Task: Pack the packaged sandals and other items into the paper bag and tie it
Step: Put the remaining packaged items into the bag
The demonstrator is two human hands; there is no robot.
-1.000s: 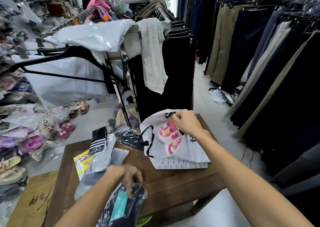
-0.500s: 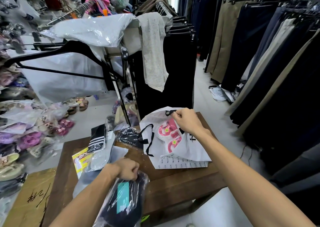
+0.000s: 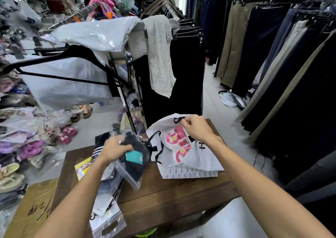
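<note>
A white paper bag [image 3: 198, 162] with black ribbon handles lies on its side on the wooden table [image 3: 172, 196], mouth facing left. Pink packaged sandals [image 3: 177, 143] show inside the mouth. My right hand [image 3: 197, 128] pinches the bag's upper rim and holds the mouth open. My left hand [image 3: 115, 149] grips a clear-wrapped dark garment packet with a teal label [image 3: 135, 162], lifted above the table just left of the bag's mouth.
More packets lie at the table's left: a yellow one [image 3: 82, 166], a black-and-white striped one [image 3: 98, 148], a clear bag with a handle slot [image 3: 107, 223]. Clothes racks [image 3: 163, 59] stand behind and to the right. Wrapped sandals [image 3: 31, 146] and a cardboard box [image 3: 34, 208] crowd the floor at left.
My left hand has lifted the dark packet from the table's near edge up and right, toward the bag's mouth. My right hand keeps its hold on the bag's rim.
</note>
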